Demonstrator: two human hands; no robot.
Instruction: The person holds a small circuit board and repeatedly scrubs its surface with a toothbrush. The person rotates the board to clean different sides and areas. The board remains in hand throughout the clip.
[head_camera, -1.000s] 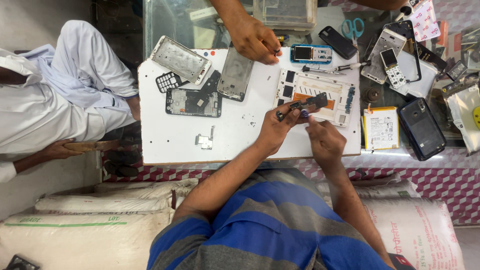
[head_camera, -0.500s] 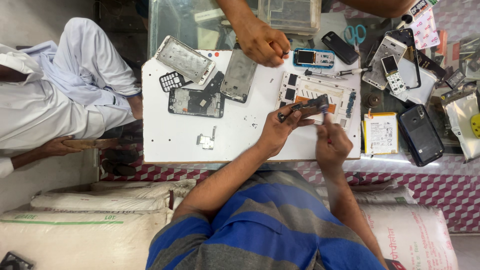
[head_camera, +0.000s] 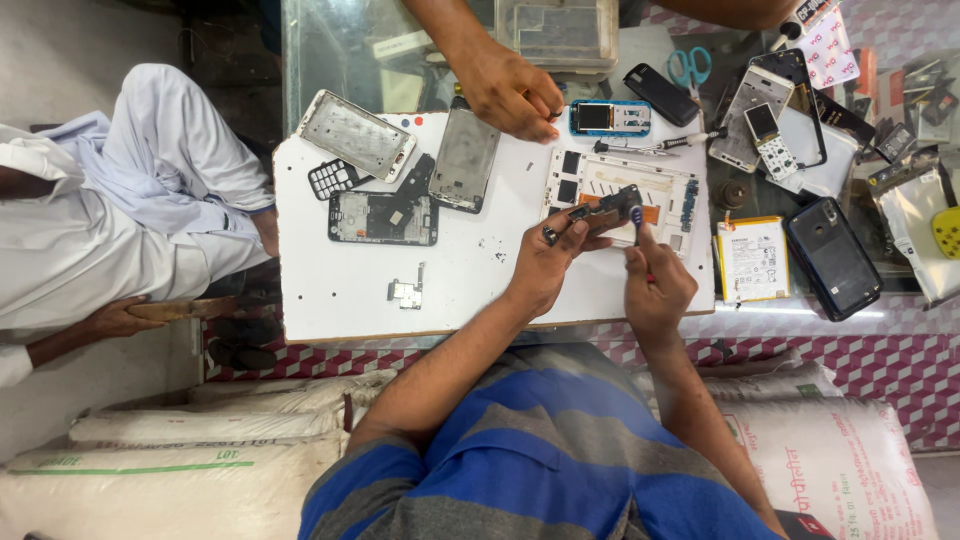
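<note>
Counter (head_camera: 860, 330): glass-topped, with a white board (head_camera: 340, 290) laid across its middle.
Counter front (head_camera: 880, 385): maroon and white cube-patterned tiles below the glass edge.
Floor (head_camera: 100, 390): pale grey concrete, at left.
Sacks (head_camera: 180, 470): white woven bags stacked against the counter front, left and right.
Light: even and bright, with soft reflections on the glass.

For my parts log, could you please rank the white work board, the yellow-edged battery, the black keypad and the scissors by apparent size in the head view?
1. White work board
2. Yellow-edged battery
3. Black keypad and scissors: look alike, unranked.
</note>
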